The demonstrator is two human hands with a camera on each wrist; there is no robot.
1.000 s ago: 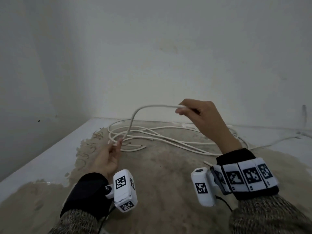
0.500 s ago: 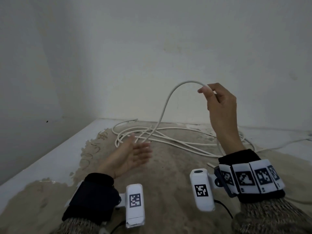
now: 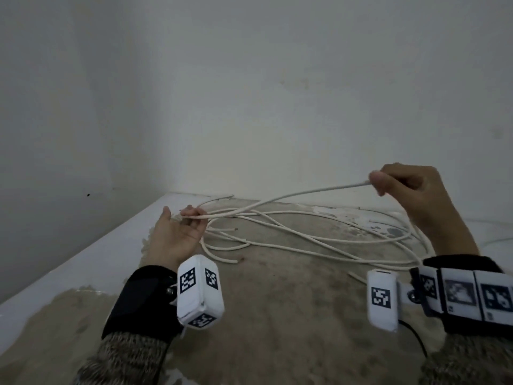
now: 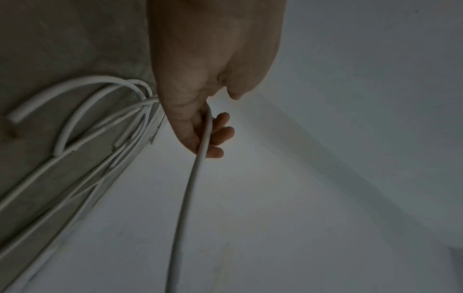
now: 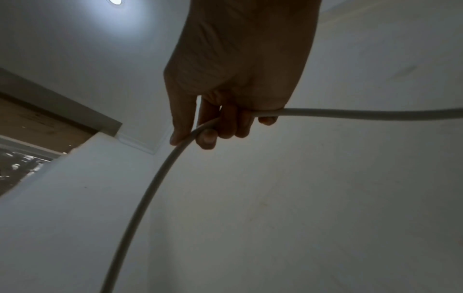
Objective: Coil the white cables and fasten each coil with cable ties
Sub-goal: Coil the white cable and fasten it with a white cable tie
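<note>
The worn, sand-coloured floor with white painted edges point(image 3: 277, 315) carries the loose tangle of thin white round cables point(image 3: 305, 240). One white cable strand point(image 3: 291, 195) spans both hands. The right hand point(image 3: 413, 195), half a second ago raised high, now sits lower, pinching the strand. The left hand point(image 3: 177, 234), previously open-palmed, now curls its fingers around it.

Worn bench point(image 3: 277, 329), brown and patchy in the middle, white along the left edge and far rim, set into a corner of pale walls. Loose white cables point(image 3: 305, 240) sprawled directly on it in long overlapping loops, between left grip point(image 3: 175, 234) and right grip point(image 3: 410, 193), cut ends just beside the left grip.
</note>
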